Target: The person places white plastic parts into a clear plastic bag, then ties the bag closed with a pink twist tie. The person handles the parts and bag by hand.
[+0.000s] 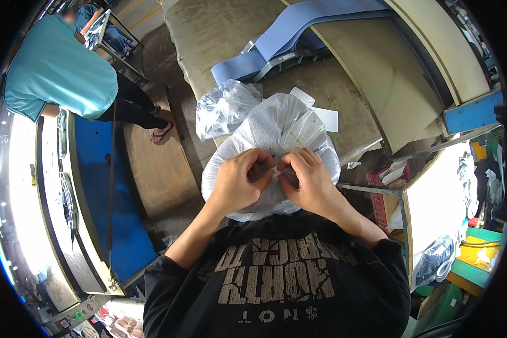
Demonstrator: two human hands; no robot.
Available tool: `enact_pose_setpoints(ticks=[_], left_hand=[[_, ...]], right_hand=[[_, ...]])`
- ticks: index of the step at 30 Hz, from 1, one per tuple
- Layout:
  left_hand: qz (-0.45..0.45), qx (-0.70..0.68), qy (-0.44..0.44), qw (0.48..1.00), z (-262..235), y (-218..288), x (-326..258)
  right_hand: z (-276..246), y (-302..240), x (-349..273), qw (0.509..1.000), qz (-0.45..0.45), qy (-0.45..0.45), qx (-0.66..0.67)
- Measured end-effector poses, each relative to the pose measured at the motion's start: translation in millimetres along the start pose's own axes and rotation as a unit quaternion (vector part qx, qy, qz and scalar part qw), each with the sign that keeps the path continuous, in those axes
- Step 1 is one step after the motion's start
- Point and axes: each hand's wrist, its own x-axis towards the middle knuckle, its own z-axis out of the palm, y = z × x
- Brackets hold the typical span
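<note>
Your left hand and right hand both pinch the gathered neck of the rounded clear plastic bag by the near edge of the tabletop, the bag bulging below and beyond them, its neck midway between, neither hand nearer.

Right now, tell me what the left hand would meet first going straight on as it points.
The left hand would first meet the gathered neck of the larger plastic bag, which it appears to touch; the right hand seems next, though depth is unclear.
</note>
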Motion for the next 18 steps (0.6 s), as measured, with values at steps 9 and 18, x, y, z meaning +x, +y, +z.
enact_pose_setpoints(ticks=[9,18], left_hand=[[0.018,0.019,0.004,1.000,-0.3,4.9,-1.7],[0.026,0.043,0.029,0.998,4.3,8.3,-7.2]], right_hand=[[1.9,-1.8,-0.4,1.000,0.003,0.007,-0.010],[3.9,-1.1,-1.9,1.000,0.023,-0.001,-0.007]])
